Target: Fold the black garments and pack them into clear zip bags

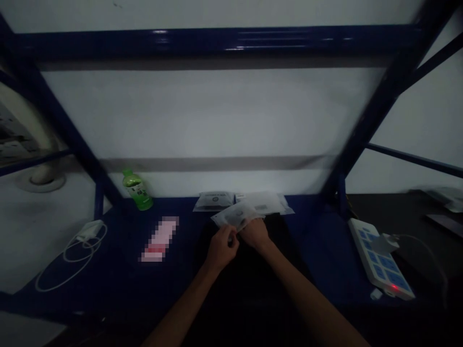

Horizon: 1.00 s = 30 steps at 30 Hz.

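Observation:
Both hands are at a frosted plastic bag with a faint round mark on its face, tilted over the dark surface in front of me. My left hand pinches at the bag's lower edge, thumb and forefinger together. Closed at the bag's right end is my right hand, its fingertips covered by the translucent plastic; whether they are inside the bag or behind it I cannot tell. Just behind lie a second frosted bag with dark print and a larger whitish bag.
A green bottle stands at the back left, near a pixelated pink-white item. A white charger with a coiled cable lies far left. On the right is a power strip with a plug in it. Blue frame bars surround the table.

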{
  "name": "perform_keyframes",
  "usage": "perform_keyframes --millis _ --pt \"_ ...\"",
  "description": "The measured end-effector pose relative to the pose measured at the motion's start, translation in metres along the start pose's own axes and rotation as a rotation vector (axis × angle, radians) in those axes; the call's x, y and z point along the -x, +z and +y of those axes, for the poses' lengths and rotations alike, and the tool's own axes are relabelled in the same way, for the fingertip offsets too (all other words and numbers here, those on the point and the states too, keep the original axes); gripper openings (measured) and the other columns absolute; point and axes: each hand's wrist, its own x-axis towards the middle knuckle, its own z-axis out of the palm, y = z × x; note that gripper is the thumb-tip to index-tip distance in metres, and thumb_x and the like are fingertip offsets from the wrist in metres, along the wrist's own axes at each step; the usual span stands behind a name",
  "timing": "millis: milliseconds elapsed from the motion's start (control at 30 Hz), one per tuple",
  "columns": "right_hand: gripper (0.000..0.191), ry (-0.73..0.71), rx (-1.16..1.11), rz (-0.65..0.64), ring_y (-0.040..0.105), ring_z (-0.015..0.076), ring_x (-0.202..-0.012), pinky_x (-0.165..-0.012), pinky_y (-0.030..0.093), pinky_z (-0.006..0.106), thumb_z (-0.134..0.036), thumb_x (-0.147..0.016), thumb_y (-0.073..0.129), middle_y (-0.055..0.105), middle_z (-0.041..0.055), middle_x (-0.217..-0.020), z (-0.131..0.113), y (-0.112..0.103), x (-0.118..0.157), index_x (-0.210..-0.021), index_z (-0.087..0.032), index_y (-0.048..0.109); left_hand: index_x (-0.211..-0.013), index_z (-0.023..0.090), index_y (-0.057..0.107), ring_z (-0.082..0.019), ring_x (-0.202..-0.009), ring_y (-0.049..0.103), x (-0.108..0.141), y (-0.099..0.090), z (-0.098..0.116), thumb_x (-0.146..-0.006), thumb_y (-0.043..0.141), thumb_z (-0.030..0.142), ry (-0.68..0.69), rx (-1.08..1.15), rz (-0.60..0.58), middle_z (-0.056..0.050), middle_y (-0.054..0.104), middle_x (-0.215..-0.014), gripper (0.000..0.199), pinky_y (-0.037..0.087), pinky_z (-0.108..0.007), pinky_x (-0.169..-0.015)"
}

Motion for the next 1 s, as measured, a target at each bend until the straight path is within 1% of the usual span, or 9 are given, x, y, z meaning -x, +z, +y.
perform_keyframes --millis 133,200,300,433,533,633,767,900,1000 --pt "0.052 -0.111 -0.043 -0.022 0.046 0.0293 -0.129 -0.109 0.030 0.042 -0.046 -0.094 0.046 0.057 0.0155 -0.136 0.015 -0.007 0.023 -0.132 -0.012 0.056 -0.094 0.022 0.051 -0.016 -0.081 0.060 0.000 -0.001 0.001 -0.079 0.050 0.007 -0.017 0.032 0.040 -0.001 0.059 -0.087 0.021 0.048 -0.027 -0.075" --pt "0.053 -0.195 -0.044 -0.030 0.040 0.0291 -0.135 -0.114 0.024 0.043 -0.046 -0.090 0.053 0.052 0.0123 -0.143 0.020 -0.012 0.033 -0.134 -0.016 0.055 -0.094 0.022 0.052 -0.017 -0.083 0.061 -0.001 -0.002 0.003 -0.079 0.050 0.006 -0.009 0.047 0.019 -0.001 0.060 -0.087 0.022 0.048 -0.027 -0.077" --pt "0.046 -0.261 0.019 -0.035 0.032 0.0301 -0.139 -0.117 0.015 0.048 -0.040 -0.092 0.051 0.051 0.0113 -0.144 0.022 -0.019 0.036 -0.133 -0.019 0.058 -0.094 0.022 0.053 -0.017 -0.084 0.061 0.000 -0.002 0.004 -0.079 0.050 0.007 0.006 0.049 -0.004 -0.002 0.060 -0.087 0.021 0.048 -0.028 -0.078" --pt "0.040 -0.231 0.078 -0.083 0.030 0.0304 -0.141 -0.115 0.018 0.049 -0.041 -0.096 0.047 0.052 0.0094 -0.144 0.023 -0.022 0.027 -0.129 -0.024 0.061 -0.095 0.022 0.054 -0.017 -0.084 0.062 0.000 -0.002 0.004 -0.077 0.053 0.007 0.019 0.052 -0.018 -0.002 0.061 -0.088 0.023 0.049 -0.029 -0.078" --pt "0.042 -0.166 0.082 -0.093 0.040 0.0304 -0.135 -0.108 0.029 0.049 -0.044 -0.097 0.042 0.049 0.0085 -0.147 0.021 -0.015 0.020 -0.133 -0.028 0.057 -0.094 0.022 0.054 -0.017 -0.083 0.062 0.001 -0.002 0.005 -0.077 0.052 0.006 0.018 0.067 -0.037 -0.002 0.061 -0.087 0.023 0.049 -0.028 -0.078" --pt "0.042 -0.050 0.102 -0.067 0.050 0.0354 -0.125 -0.100 0.035 0.054 -0.039 -0.099 0.038 0.052 0.0172 -0.141 0.010 -0.005 0.015 -0.131 -0.021 0.059 -0.092 0.022 0.054 -0.016 -0.081 0.061 0.001 -0.002 0.006 -0.076 0.052 0.005 0.020 0.084 -0.054 -0.001 0.061 -0.086 0.023 0.049 -0.027 -0.077" --pt "0.040 0.079 0.125 -0.017 0.057 0.0401 -0.113 -0.092 0.036 0.059 -0.030 -0.099 0.035 0.063 0.0252 -0.122 -0.011 0.002 0.009 -0.123 -0.013 0.063 -0.090 0.022 0.054 -0.016 -0.080 0.061 0.000 -0.003 0.002 -0.076 0.051 0.005 0.010 0.092 -0.032 -0.001 0.060 -0.085 0.022 0.048 -0.027 -0.075" --pt "0.052 0.120 0.122 0.023 0.057 0.0386 -0.114 -0.093 0.039 0.054 -0.048 -0.100 0.033 0.059 0.0228 -0.131 -0.013 -0.001 0.022 -0.132 -0.016 0.057 -0.090 0.021 0.054 -0.016 -0.079 0.060 -0.001 -0.004 -0.002 -0.077 0.052 0.007 -0.060 0.129 0.060 -0.001 0.059 -0.084 0.019 0.048 -0.027 -0.073" --pt "0.053 0.031 0.111 0.036 0.057 0.0332 -0.115 -0.097 0.039 0.047 -0.053 -0.099 0.033 0.051 0.0155 -0.143 0.000 -0.006 0.046 -0.141 -0.025 0.048 -0.092 0.021 0.055 -0.016 -0.078 0.060 -0.002 -0.004 -0.003 -0.077 0.053 0.007 -0.108 0.148 0.110 -0.001 0.060 -0.084 0.021 0.048 -0.027 -0.074"
